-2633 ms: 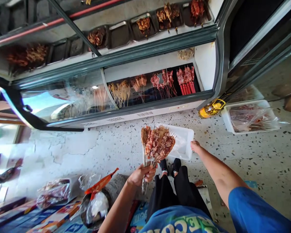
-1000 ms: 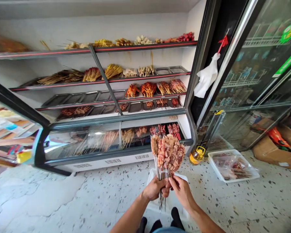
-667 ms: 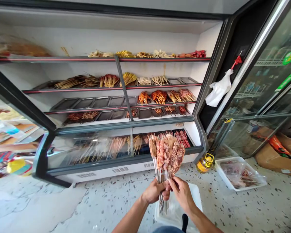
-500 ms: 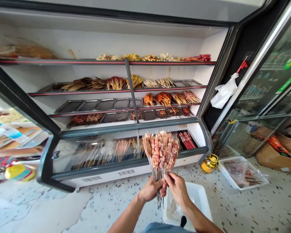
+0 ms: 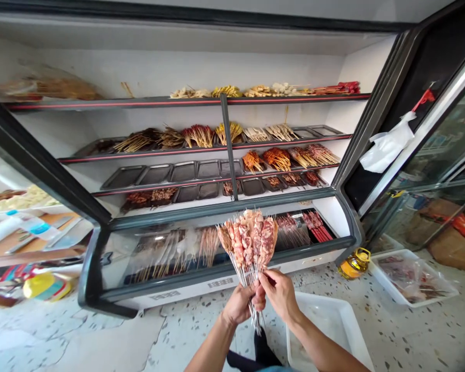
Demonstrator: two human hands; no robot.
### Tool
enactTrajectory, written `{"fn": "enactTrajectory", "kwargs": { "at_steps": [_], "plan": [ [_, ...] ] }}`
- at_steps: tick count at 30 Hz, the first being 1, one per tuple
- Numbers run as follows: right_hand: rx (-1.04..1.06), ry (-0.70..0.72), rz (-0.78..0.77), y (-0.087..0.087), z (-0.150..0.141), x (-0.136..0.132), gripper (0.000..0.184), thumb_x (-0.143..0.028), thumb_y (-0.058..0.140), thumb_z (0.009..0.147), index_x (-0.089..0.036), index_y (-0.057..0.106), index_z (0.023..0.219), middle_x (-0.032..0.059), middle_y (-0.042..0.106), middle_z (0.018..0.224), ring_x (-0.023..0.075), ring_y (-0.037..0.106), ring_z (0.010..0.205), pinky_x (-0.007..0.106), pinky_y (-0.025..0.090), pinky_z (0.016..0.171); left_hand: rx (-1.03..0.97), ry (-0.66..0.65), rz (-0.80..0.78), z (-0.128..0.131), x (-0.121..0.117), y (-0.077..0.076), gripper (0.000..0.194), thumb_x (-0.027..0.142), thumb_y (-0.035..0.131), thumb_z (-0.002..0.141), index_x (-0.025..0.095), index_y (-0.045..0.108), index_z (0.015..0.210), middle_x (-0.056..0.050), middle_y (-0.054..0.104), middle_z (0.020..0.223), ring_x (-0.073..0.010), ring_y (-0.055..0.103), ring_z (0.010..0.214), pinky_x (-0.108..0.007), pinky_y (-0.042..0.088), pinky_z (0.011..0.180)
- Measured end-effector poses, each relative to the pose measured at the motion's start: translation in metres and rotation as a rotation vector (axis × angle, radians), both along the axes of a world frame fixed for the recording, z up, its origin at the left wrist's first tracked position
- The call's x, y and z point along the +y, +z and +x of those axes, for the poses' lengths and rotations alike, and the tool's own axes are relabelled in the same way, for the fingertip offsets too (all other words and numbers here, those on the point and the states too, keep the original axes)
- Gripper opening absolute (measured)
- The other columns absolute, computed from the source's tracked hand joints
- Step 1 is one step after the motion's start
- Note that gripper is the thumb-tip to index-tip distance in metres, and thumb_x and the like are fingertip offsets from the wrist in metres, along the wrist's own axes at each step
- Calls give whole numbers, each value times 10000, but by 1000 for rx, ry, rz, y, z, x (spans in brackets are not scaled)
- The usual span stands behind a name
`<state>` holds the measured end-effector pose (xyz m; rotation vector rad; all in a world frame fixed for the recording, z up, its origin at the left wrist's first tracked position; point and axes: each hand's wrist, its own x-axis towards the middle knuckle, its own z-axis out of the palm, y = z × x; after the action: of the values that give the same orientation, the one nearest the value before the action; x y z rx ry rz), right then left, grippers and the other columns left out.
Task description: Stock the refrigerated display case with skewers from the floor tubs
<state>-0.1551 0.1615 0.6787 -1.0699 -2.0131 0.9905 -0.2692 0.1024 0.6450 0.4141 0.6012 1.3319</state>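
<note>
A fan of raw meat skewers (image 5: pixel 247 240) stands upright in front of me, meat at the top and thin metal sticks below. My left hand (image 5: pixel 241 305) is wrapped round the sticks near their lower ends. With thumb and fingers closed, my right hand (image 5: pixel 281 295) pinches sticks at the bundle's right side, just under the meat. Exactly how many sticks it grips cannot be seen. Behind the bundle is the display fridge's lower glass-fronted well (image 5: pixel 158 276), where more skewers lie in rows.
Trays of skewers (image 5: pixel 277 159) and bare metal trays (image 5: pixel 184 171) line the fridge shelves. On the floor are a white tub (image 5: pixel 354 330), an oil jug (image 5: pixel 354 263) and a tub of bagged skewers (image 5: pixel 414 299). A white bag (image 5: pixel 387 144) hangs at right.
My view has swung left, so the fridge and floor tubs appear further right. The skewer bundle and both hands have shifted left relative to the fridge; both hands keep their hold.
</note>
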Motion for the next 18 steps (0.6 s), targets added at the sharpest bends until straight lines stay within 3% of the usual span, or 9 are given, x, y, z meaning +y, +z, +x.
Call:
{"fn": "enactTrajectory", "kwargs": {
  "at_steps": [8, 14, 18],
  "plan": [
    [-61, 85, -86, -40, -68, 37, 386, -414, 452, 906, -204, 613, 625, 28, 661, 629, 155, 610, 596, 233, 420, 624, 89, 108, -115, -60, 22, -29, 517, 558, 817, 657, 145, 509, 613, 55, 378, 458, -54, 322, 409, -215, 267, 445],
    [-134, 253, -249, -74, -123, 52, 439, -496, 455, 898, -199, 617, 617, 39, 676, 636, 173, 620, 628, 246, 431, 637, 99, 193, -206, -109, 20, -58, 539, 600, 797, 655, 157, 492, 615, 64, 348, 444, -48, 292, 392, -220, 254, 435],
    [-135, 272, -289, -90, -165, 60, 447, -529, 465, 888, -201, 642, 641, 53, 690, 636, 195, 642, 631, 261, 448, 637, 87, 235, -255, -144, 23, -73, 544, 601, 812, 626, 158, 498, 614, 59, 353, 443, -58, 319, 386, -225, 268, 432]
  ]
}}
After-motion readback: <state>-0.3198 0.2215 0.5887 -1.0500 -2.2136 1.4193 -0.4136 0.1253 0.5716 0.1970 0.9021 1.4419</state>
